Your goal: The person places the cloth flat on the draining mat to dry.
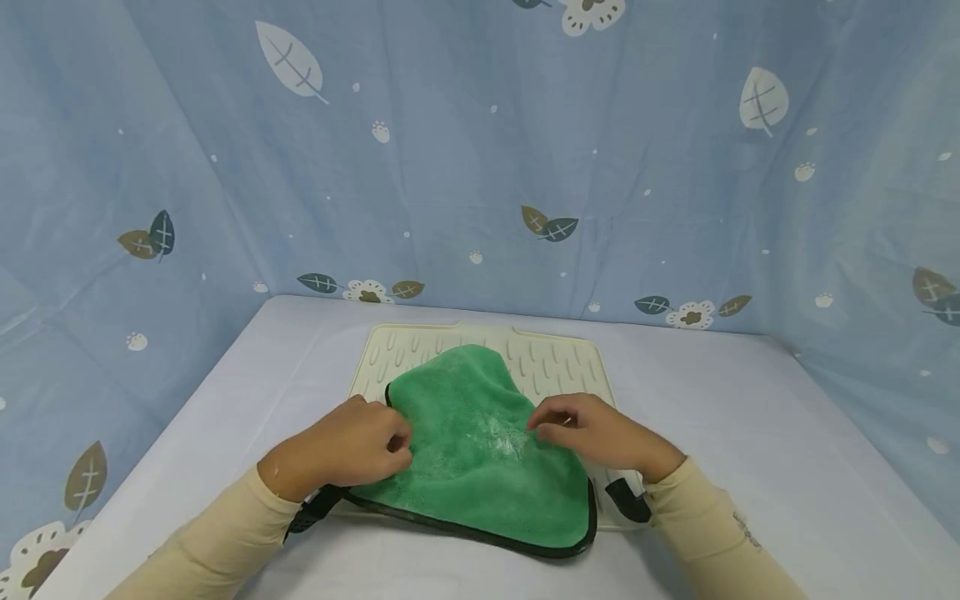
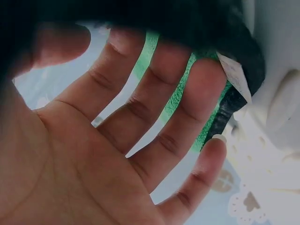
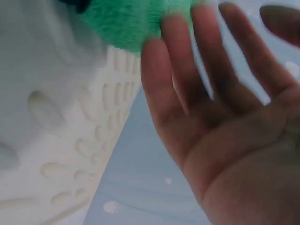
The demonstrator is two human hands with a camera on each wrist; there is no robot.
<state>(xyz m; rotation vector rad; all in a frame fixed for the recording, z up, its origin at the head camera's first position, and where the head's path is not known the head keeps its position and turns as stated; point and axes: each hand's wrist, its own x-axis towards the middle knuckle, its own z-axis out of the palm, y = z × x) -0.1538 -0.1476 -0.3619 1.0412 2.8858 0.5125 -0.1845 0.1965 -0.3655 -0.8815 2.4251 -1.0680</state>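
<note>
A green plush cloth (image 1: pixel 465 467) with dark edging is spread at a slant over a cream ridged mat (image 1: pixel 562 367). Powdery white marks show near its middle. Against the cloth's left side is my left hand (image 1: pixel 360 442), its thumb apart from the loosely bent fingers. In the left wrist view those fingers (image 2: pixel 136 105) run beside the green pile and dark edging, where a white label (image 2: pixel 236 77) shows; dark material hides some fingertips. My right hand (image 1: pixel 588 429) hovers at or just above the cloth's right side, fingers loosely bent and spread, holding nothing.
The mat rests on a table with a white cover (image 1: pixel 712 417). Blue curtains (image 1: pixel 450 167) with leaf and flower prints stand behind and along both sides. Dark straps (image 1: pixel 628 500) sit at the wrists.
</note>
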